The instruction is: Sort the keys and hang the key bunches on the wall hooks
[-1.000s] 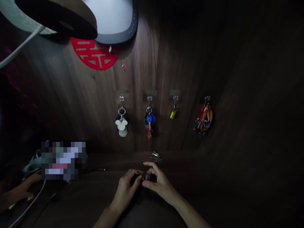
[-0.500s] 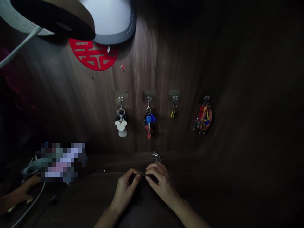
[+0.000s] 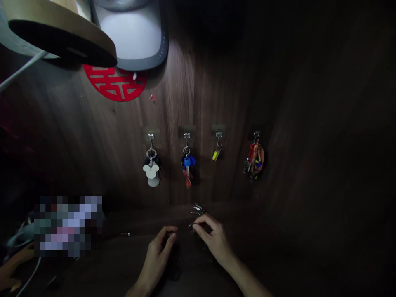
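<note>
My right hand (image 3: pixel 213 241) pinches a small dark object (image 3: pixel 191 226) between thumb and fingertips; its kind is too dim to make out. Just beyond those fingers, a few loose silver keys (image 3: pixel 198 208) lie on the dark wooden surface. My left hand (image 3: pixel 157 251) is apart from it, thumb and index finger curled with a narrow gap between them, and nothing shows in that gap. Below the hands, faint dark shapes on the surface are too dim to name.
On the wooden wall, hooks carry a keyring with a white mouse-head charm (image 3: pixel 151 170), blue-headed keys (image 3: pixel 187 161), a yellow-topped key (image 3: pixel 216 154) and a colourful key bunch (image 3: pixel 256 159). Caps (image 3: pixel 133 41) hang above. Another person's hand (image 3: pixel 14 268) and a white cable (image 3: pixel 32 274) are left.
My hands have drawn apart; the small dark object both were pinching stays in my right hand, and my left has let go. The view has shifted slightly up and right.
</note>
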{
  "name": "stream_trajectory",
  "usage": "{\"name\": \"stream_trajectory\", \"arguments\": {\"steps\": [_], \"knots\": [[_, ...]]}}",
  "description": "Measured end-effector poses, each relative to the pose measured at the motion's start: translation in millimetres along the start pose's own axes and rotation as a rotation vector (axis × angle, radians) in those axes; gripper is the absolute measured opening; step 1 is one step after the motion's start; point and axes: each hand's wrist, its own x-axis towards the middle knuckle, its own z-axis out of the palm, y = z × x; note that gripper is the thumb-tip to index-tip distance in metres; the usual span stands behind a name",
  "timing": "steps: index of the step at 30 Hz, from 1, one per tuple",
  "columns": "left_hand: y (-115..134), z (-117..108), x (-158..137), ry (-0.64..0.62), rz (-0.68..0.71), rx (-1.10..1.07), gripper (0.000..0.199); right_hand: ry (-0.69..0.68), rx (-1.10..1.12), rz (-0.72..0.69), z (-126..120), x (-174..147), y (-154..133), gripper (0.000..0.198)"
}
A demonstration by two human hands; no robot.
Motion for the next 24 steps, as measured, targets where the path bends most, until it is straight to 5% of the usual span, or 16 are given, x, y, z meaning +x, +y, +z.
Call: {"name": "stream_trajectory", "arguments": {"steps": [8, 24], "knots": [[-4, 1, 1, -0.014, 0.013, 0.022, 0.044, 0.144, 0.107, 0.148, -35, 34, -6, 0.027], [-6, 1, 5, -0.035, 0.011, 0.041, 0.041, 0.509, 0.18, 0.043, -99, 157, -37, 0.03]]}}
